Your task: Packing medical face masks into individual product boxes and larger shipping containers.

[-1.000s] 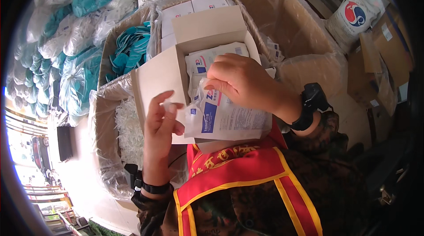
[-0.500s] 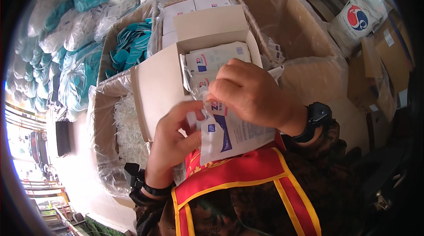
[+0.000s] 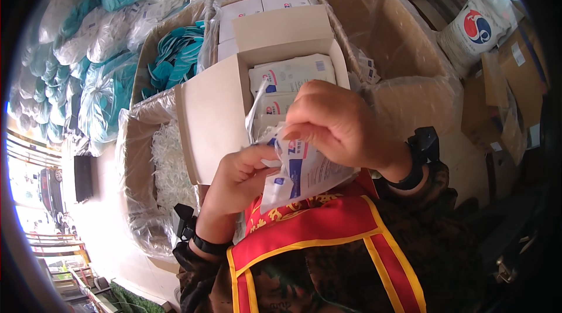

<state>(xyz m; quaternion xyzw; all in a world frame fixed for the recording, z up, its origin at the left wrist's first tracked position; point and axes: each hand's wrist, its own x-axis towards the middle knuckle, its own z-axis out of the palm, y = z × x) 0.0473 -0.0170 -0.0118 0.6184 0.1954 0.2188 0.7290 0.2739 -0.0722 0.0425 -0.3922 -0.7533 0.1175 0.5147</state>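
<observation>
A flat white packet (image 3: 313, 175) with blue and pink print hangs between my two hands, just above the red apron. My left hand (image 3: 240, 175) pinches its left edge, with fingers and thumb closed on it. At the packet's top edge my right hand (image 3: 333, 122) is closed, thumb and curled fingers gripping it. The packet is creased between the hands. Just beyond my hands is an open cardboard box (image 3: 281, 29), holding several similar white packets (image 3: 293, 73). A thin upright packet edge (image 3: 253, 114) shows at the box's left inner side.
Plastic-lined cartons surround the box: teal flat pieces (image 3: 178, 55) at left, clear whitish strips (image 3: 171, 158) nearer, white boxes (image 3: 241, 11) behind. At right stands a large lined carton (image 3: 404, 29) with a few packets. Bagged goods (image 3: 111, 93) are piled left; a white sack (image 3: 473, 29) stands right.
My left hand has moved up and right and closed on the packet's edge. The packet's lower end has lifted and its left side has crumpled. My right hand has shifted slightly right.
</observation>
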